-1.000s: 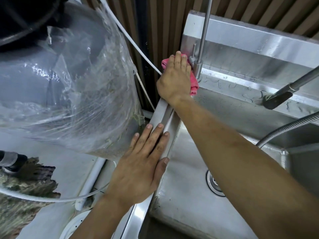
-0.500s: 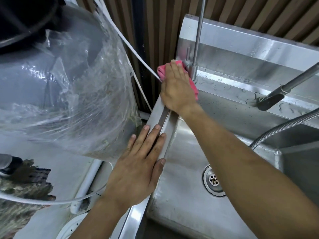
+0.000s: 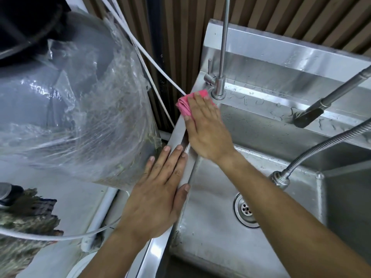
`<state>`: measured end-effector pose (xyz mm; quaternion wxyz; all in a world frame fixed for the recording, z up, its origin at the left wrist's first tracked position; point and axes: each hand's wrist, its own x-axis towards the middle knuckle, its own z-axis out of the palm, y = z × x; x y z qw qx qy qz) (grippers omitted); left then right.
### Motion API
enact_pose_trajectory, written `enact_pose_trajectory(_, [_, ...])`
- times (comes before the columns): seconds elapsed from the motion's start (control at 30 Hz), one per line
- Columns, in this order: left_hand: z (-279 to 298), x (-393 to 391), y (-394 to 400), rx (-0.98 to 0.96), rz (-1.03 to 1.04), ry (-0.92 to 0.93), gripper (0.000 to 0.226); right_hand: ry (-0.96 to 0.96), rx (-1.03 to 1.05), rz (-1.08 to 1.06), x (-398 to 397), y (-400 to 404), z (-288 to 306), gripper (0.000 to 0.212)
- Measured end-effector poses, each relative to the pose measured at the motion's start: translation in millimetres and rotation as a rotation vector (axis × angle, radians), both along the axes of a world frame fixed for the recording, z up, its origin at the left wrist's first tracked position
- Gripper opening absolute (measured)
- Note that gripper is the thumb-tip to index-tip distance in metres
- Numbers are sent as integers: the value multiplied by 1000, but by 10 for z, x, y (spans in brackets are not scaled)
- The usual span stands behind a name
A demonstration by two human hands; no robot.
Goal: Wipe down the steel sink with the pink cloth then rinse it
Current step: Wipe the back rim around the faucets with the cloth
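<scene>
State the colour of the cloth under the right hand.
Pink: the cloth shows best in the head view, pressed under the right hand.

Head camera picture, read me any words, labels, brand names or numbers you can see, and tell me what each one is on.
None: no readable text, label, brand or number shows anywhere.
Steel sink: bare metal, no marking.
Thin tap: no marking visible.
Pink cloth under the right hand: plain.
Plastic-wrapped grey tank: only creases and glare, no print to read.
</scene>
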<state>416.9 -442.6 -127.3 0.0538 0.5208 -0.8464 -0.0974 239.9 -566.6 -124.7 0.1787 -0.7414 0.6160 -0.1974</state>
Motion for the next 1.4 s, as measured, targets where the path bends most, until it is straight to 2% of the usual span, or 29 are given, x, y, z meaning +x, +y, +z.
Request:
enact_pose_trajectory(0.13, [2,0,-20,8,-3,-3,62,17,3,72,-184,-336,14,58])
enact_pose_trajectory(0.27, [-5,-2,3,12,-7,-15,62,-86,-65,59,-72,167,-74,55])
enact_pose_trajectory(0.4, [6,-1,-8,-13,-18,-17,61,-34,-106,139,-177,108,-11,54])
enact_pose_trajectory(0.5, [3,2,-15,-16,-17,1,61,-79,-19,108,-170,-111,-46,56])
enact_pose_trajectory(0.6, [-1,1,-21,-22,-18,5,61,-156,-125,12,-132,-125,-120,50])
enact_pose_trajectory(0.67, [-17,8,-15,-28,-23,6,61,-321,-150,-68,-126,-36,-92,45])
enact_pose_trajectory(0.73, [-23,7,-11,-44,-25,7,61,-656,-183,-262,-182,85,48,39])
enact_pose_trajectory(0.77, [-15,-3,-24,-49,-28,10,62,-819,-248,-354,-249,131,139,39])
enact_pose_trajectory(0.8, [-1,-29,-53,-57,-32,18,62,-896,-355,-419,-329,153,261,41])
enact_pose_trajectory(0.87, [33,-130,-199,-86,-56,25,62,-774,-551,-453,-538,8,433,49])
enact_pose_trajectory(0.93, [108,-309,-467,-95,-92,45,62,-389,-704,-366,-760,-439,588,51])
enact_pose_trajectory(1.07, [198,-701,-1223,-43,-43,81,74,385,-704,-154,-953,-1232,539,60])
enact_pose_trajectory(1.1, [181,-752,-1377,-32,-25,50,73,476,-706,-137,-979,-1280,478,63])
enact_pose_trajectory(1.27, [45,-770,-1596,13,1,-38,80,635,-712,-64,-1306,-934,234,62])
enact_pose_trajectory(1.4, [61,-771,-1586,30,-2,7,81,806,-746,135,-1336,-1065,351,60])
